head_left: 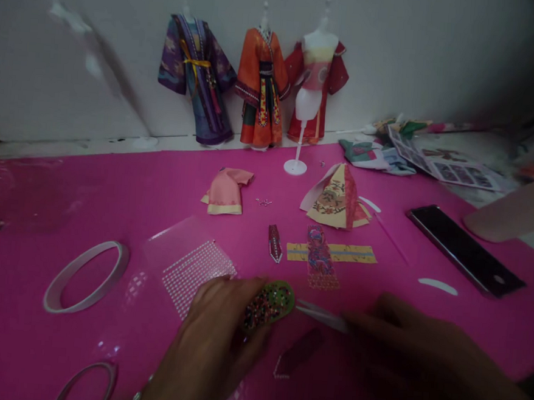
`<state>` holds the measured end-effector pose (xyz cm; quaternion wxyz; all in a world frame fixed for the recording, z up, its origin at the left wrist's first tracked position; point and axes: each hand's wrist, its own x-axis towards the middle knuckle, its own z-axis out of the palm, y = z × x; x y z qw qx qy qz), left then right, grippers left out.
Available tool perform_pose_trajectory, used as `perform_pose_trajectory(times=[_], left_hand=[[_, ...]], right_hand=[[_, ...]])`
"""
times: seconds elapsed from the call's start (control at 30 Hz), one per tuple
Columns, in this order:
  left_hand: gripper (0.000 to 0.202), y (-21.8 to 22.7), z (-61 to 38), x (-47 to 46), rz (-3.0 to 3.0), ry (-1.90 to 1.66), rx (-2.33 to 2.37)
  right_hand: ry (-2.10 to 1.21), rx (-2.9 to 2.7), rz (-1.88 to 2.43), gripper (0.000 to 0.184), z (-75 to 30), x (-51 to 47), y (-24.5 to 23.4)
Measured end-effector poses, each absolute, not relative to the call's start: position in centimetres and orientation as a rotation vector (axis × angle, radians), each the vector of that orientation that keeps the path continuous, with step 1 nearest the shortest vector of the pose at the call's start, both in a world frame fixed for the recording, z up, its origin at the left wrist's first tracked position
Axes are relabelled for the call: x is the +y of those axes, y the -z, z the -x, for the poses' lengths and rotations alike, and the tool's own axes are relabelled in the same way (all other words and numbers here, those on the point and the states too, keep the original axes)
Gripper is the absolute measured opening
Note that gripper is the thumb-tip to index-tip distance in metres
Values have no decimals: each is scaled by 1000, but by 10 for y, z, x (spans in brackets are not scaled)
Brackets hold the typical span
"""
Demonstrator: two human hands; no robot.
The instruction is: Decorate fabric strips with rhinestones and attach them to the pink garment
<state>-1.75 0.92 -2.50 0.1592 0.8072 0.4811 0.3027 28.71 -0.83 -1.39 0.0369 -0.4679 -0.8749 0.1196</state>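
My left hand [214,330] grips a small green oval tray [285,300] that holds dark, glittering beads or gems. In my right hand [403,349] is a pair of tweezers [323,316]; their tips point at the tray's right end, and the hand is dim and partly blurred. Below the tray lies a dark red fabric strip [302,352] with white beads along its pointed end. A similar beaded strip [275,243] lies above. Partly behind my left hand is a clear sheet with rows of pearl-like dots [193,271].
Tape rings [120,263] lie at left. Beyond my hands are a pink doll top [226,192], a patterned skirt [335,202] and a yellow strip [354,253]. A phone [464,250] lies at right. Dressed doll forms [263,90] and a bare-waisted stand [295,166] line the wall.
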Motion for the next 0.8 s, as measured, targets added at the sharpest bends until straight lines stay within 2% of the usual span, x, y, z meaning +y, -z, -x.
perform_pose_trajectory(times=[0.2, 0.5, 0.8], left_hand=[[32, 22, 17, 9, -2324, -898, 1361], [34, 21, 17, 9, -2322, -873, 1380], [32, 21, 16, 10, -2328, -879, 1379]], right_hand=[[-344, -2715, 1354, 37, -283, -5, 10], [-414, -2714, 1402, 32, -279, -5, 4], [-380, -2699, 1411, 37, -277, -4, 6]])
